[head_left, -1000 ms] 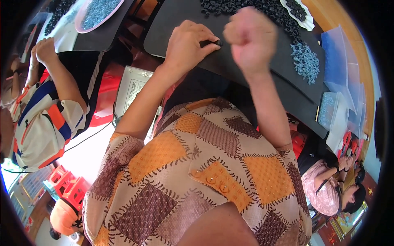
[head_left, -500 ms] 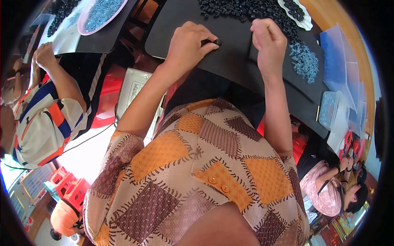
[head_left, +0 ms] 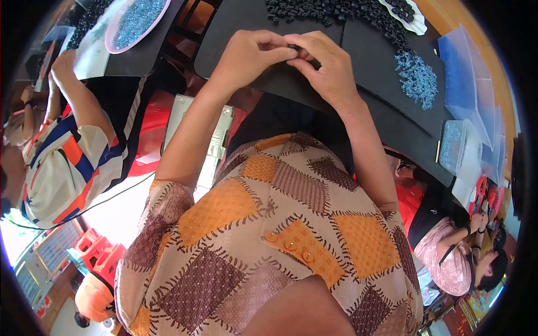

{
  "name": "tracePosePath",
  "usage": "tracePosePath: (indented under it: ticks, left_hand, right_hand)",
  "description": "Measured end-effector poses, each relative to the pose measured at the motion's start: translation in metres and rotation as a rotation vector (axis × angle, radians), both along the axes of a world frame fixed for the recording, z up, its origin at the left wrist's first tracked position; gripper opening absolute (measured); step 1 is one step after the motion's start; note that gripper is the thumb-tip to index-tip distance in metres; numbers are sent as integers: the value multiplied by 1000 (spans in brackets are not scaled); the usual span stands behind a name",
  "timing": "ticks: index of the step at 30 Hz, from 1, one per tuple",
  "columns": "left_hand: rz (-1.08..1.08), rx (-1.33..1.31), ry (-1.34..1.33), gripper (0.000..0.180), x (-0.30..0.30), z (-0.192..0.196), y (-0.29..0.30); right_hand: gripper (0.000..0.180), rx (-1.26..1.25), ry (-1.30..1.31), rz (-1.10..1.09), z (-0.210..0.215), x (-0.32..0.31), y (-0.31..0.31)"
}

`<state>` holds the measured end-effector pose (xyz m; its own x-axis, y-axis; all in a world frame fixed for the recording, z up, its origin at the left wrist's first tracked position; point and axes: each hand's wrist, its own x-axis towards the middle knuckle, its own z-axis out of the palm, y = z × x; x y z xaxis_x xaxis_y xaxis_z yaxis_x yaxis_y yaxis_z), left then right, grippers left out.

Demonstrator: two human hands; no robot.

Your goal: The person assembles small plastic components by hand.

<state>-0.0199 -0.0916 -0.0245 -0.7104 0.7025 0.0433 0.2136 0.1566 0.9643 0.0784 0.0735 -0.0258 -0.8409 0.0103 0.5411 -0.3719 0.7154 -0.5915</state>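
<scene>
Above the near part of the dark table, my two hands meet fingertip to fingertip. My left hand [head_left: 244,59] pinches a small black plastic part [head_left: 292,47] between thumb and fingers. Against that part, the bent fingers and thumb of my right hand [head_left: 330,67] are closed; whatever else they hold is too small and covered to make out. Beyond the hands lies a spread pile of small black parts [head_left: 358,14]. To the right is a heap of small clear bluish pieces [head_left: 417,81].
A white scalloped dish [head_left: 417,25] of black parts stands at the far right. Clear plastic bins [head_left: 465,78] and a tub of clear pieces [head_left: 450,148] line the right edge. At left, a person sits near a pink bowl [head_left: 109,36] of bluish pieces.
My right hand has moved left, from beside the clear pieces to the fingertips of my left hand. The left hand stays nearly in place with the black part.
</scene>
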Motion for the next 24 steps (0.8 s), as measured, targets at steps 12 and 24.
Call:
tracePosePath:
  ticks: [12, 24]
  left_hand:
    - [-364, 446, -826, 23, 8, 5, -8]
    - [-238, 359, -536, 25, 22, 12, -5]
  right_hand:
    - [33, -230, -72, 120, 43, 14, 3]
    - [31, -227, -126, 182, 49, 20, 9]
